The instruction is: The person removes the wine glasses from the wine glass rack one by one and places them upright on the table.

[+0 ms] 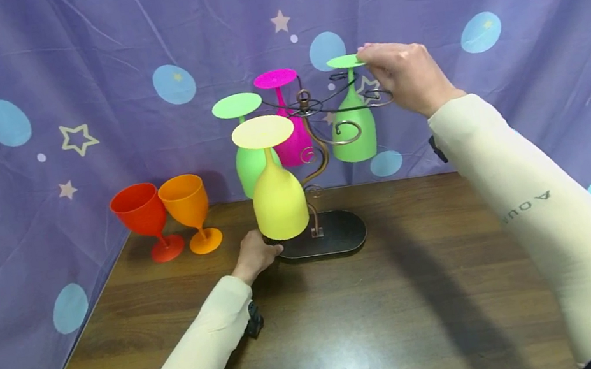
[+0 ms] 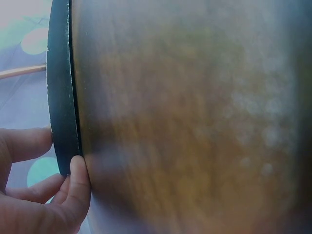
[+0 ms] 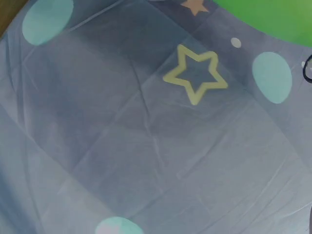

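A metal wine glass rack (image 1: pixel 318 154) with curled arms stands on a black oval base (image 1: pixel 339 239). My left hand (image 1: pixel 256 255) pinches the base's left end; in the left wrist view its thumb and fingers (image 2: pixel 78 195) lie on either side of the base's edge. My right hand (image 1: pixel 400 72) pinches the foot of an upside-down green goblet (image 1: pixel 354 130) at the rack's right side. That goblet's bowl (image 3: pixel 282 17) shows in the right wrist view, where the hand itself is hidden. A yellow goblet (image 1: pixel 280 203), a light green goblet (image 1: pixel 236 105) and a magenta goblet (image 1: pixel 275 78) hang upside down from the rack.
To the left of the rack, a red goblet (image 1: pixel 140 212) and an orange goblet (image 1: pixel 186 205) stand upright on the wooden table (image 1: pixel 353 330). Behind everything hangs a purple curtain (image 1: pixel 95 55) with stars and ovals, close to the table's back edge.
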The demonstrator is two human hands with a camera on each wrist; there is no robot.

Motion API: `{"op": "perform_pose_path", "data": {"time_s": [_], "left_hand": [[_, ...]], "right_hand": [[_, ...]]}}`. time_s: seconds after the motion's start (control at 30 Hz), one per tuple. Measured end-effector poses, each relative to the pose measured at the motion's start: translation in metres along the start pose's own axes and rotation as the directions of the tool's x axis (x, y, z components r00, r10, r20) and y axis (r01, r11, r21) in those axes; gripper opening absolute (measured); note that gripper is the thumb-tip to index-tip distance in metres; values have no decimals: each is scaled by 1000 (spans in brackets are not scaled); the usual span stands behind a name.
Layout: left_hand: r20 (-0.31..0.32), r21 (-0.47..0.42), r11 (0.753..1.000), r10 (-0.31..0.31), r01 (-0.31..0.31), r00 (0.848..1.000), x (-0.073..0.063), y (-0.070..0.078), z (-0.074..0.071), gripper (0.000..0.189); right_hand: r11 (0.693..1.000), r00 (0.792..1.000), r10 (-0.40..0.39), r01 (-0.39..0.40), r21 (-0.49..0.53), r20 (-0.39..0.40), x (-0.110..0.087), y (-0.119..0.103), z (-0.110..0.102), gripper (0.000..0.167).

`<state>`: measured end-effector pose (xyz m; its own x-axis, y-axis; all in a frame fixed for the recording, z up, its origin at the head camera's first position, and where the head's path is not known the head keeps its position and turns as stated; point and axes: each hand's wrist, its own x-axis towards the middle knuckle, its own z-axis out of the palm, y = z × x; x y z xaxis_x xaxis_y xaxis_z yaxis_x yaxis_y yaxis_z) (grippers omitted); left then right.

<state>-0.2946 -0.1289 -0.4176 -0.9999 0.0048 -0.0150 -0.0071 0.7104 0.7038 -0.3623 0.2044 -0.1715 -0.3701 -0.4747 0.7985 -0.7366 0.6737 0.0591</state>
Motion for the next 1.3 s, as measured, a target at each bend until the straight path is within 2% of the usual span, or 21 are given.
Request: {"op": "perform_pose_path", "data": {"time_s": [0.2,0.37,0.53,0.7,0.87,1.0,1.13,1.3], "left_hand": [[-11,-7,1000,29,-29,1000,0,-2,0,44],[-26,-4,998,61,-61,998,0,-4,1,42],[-27,-33,999,31,-32,999,1,-4,2,41],[-33,-14,999,39,-40,999,1,-1,4,43],[-29,-6,999,31,-31,999,0,-1,5,41],[-26,-6,998,57,-57,998,-1,0,5,42],[-25,-18,997,73,-73,997,-2,2,5,44],[-6,-37,999,36,-37,999,-2,4,5,42]], "right_hand": [[998,996,-61,61,-7,68,17,-2,-4,21],[999,979,-21,27,-25,204,33,-7,-9,20],[997,923,57,-34,-67,379,50,-13,-14,25],[988,873,139,-89,-128,467,60,-13,-14,28],[977,837,201,-134,-167,509,61,-8,-7,28],[963,824,263,-189,-194,502,57,-1,-6,29],[942,819,328,-246,-227,471,51,7,-9,29],[920,826,380,-292,-259,416,41,14,-17,29]]}}
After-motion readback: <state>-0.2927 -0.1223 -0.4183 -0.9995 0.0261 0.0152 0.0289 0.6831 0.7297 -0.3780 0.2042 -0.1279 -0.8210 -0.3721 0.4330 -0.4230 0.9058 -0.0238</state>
